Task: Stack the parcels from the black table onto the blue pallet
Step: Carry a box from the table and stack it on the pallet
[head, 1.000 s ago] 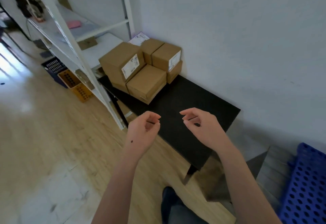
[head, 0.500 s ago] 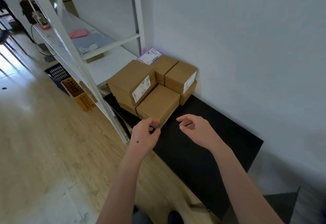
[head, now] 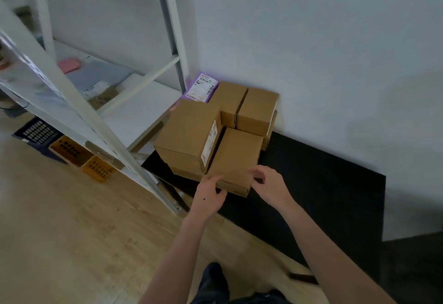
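Beyond the two hands sit at least five brown parcels, one purple parcel, and two orange crates far left.

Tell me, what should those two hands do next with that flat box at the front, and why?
Probably close both hands on it and lift. The left hand and right hand sit at the near corners of the flat box, which lies lowest and nearest on the black table. A tight grip is not clear yet. The taller labelled box stands close beside it, so lift straight up.
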Demonstrator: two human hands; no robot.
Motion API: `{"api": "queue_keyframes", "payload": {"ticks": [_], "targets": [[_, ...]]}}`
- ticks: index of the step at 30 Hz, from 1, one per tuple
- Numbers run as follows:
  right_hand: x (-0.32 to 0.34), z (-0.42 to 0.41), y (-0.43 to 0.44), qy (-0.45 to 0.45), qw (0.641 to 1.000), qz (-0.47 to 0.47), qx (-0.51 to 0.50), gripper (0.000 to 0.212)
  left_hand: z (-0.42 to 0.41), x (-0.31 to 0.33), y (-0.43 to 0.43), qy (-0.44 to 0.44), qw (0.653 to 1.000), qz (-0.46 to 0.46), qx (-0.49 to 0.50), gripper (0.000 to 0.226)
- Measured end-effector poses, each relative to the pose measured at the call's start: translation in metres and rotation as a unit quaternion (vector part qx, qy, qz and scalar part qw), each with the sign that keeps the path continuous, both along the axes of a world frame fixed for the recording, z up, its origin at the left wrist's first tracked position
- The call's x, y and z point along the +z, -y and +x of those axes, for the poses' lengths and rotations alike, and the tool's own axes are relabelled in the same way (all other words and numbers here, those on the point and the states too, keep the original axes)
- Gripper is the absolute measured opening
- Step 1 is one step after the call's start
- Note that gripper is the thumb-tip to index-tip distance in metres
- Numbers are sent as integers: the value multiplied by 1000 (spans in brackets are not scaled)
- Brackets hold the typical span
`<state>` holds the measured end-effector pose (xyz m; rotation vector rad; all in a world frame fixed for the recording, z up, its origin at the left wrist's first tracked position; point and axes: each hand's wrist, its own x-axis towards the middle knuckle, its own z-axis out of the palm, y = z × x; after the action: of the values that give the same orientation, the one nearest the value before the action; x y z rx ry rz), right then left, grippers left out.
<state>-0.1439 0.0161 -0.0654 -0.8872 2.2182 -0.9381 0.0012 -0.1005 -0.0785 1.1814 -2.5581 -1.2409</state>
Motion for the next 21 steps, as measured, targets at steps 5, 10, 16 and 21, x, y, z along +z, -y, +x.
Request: {"api": "queue_keyframes", "payload": {"ticks": [5,10,16,21], "targets": [[-21,12,20,0,998,50,-49,54,-1,-19,26,38,997,33,-50,54],[-37,19,29,89,985,62,-137,80,-6,-30,37,20,996,62,-54,52],[-46,17,23,134,966,62,-211,86,-19,-39,45,60,993,99,-22,62],[-48,10,6,86,961,124,-233,86,-20,-49,38,83,989,114,-46,64]]}}
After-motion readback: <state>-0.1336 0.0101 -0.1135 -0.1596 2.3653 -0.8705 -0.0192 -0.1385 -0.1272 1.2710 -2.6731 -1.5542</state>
